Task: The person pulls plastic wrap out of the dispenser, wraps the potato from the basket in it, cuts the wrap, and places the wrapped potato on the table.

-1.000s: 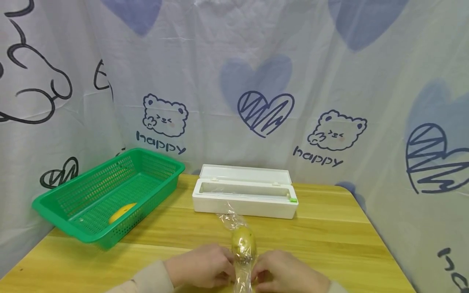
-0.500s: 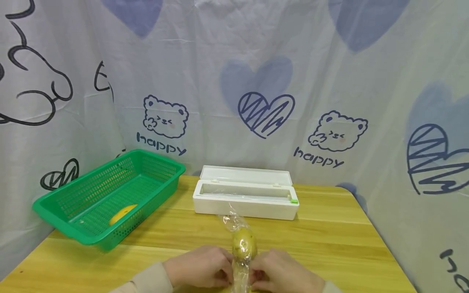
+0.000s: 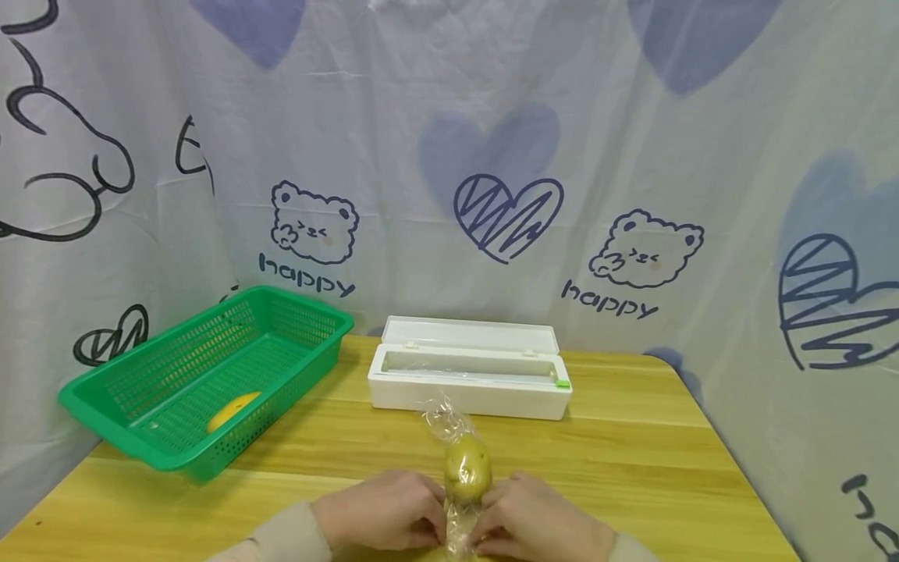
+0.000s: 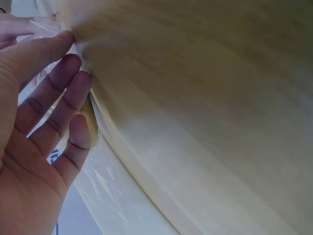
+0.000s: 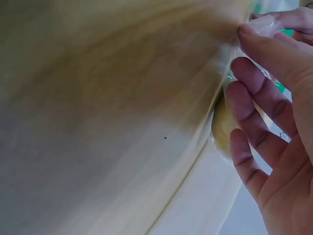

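Observation:
A yellow oval fruit [image 3: 467, 462] lies on the table under clear plastic wrap [image 3: 460, 521], its surface shiny through the film. The wrap runs as a narrow gathered strip on the near side, and a crumpled tail fans out behind the fruit. On the strip's left, my left hand [image 3: 389, 511] pinches the film between thumb and index finger; the left wrist view shows the other fingers half bent. My right hand [image 3: 539, 519] grips the strip's right edge in a matching pinch, fingertips close to the left hand's. In the right wrist view the fruit [image 5: 222, 125] sits just beyond the fingers.
Behind the fruit stands a white wrap dispenser [image 3: 467, 396], lid [image 3: 470, 337] raised, with a green slider [image 3: 563, 383] at its right end. A green basket [image 3: 319, 371] at the left holds another yellow fruit [image 3: 230, 412]. A patterned curtain [image 3: 421, 297] encloses the wooden table [image 3: 632, 460].
My right hand has shifted a little left, nearer the left hand. The left hand keeps nearly the same place, and the strip of wrap between them has changed folds.

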`<state>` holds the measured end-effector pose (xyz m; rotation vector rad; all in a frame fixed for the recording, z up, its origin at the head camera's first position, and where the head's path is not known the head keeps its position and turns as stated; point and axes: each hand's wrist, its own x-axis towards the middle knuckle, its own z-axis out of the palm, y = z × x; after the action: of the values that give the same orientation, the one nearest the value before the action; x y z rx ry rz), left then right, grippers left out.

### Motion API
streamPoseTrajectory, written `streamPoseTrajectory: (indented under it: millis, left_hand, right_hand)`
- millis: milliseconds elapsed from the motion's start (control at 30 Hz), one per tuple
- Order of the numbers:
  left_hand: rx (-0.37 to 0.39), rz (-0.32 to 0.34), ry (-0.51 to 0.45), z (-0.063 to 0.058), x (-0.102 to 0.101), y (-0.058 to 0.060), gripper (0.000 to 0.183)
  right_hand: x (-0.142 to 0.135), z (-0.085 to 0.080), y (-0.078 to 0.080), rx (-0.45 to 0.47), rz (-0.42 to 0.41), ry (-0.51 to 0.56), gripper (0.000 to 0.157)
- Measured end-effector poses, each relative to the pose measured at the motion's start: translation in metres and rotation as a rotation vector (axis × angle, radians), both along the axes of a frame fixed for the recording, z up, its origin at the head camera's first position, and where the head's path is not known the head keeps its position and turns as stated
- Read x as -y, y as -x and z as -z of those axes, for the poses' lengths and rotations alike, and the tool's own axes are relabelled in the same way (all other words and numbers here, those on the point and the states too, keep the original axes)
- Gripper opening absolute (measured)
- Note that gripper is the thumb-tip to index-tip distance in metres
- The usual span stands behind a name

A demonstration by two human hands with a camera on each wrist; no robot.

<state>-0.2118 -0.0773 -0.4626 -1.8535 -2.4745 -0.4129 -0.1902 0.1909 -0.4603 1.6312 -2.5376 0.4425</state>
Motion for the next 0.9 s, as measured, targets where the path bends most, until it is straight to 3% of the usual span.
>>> streamPoseTrajectory:
  millis: [333,467,567,667,767,900]
  left_hand:
    - [-0.004,-0.028,0.000,0.0000,-0.0017,-0.0018,0.015]
    - [0.071,-0.049,-0.026,-0.0007,0.0001,-0.0034,0.012]
    - [0.127,-0.103,-0.045,-0.0036,0.0015,-0.0047,0.012]
    - [0.139,-0.167,-0.086,-0.0070,0.0016,-0.0052,0.017]
    - [0.134,-0.223,-0.146,-0.0089,-0.0002,-0.0044,0.022]
    - [0.153,-0.295,-0.231,-0.0080,-0.0034,-0.0018,0.022]
  right_hand:
    - [0.0045,0.0060,0.0044,-0.098,0.013,0.015,0.006]
    - [0.0028,0.0055,0.0029,0.053,0.073,0.080,0.006]
    - [0.0008,0.0032,0.0029,0.213,0.136,0.181,0.008]
    - [-0.0013,0.0008,0.0040,0.300,0.185,0.280,0.009]
    - [-0.0023,-0.0003,0.0053,0.322,0.206,0.364,0.006]
    - [-0.0017,-0.0003,0.0062,0.271,0.247,0.420,0.004]
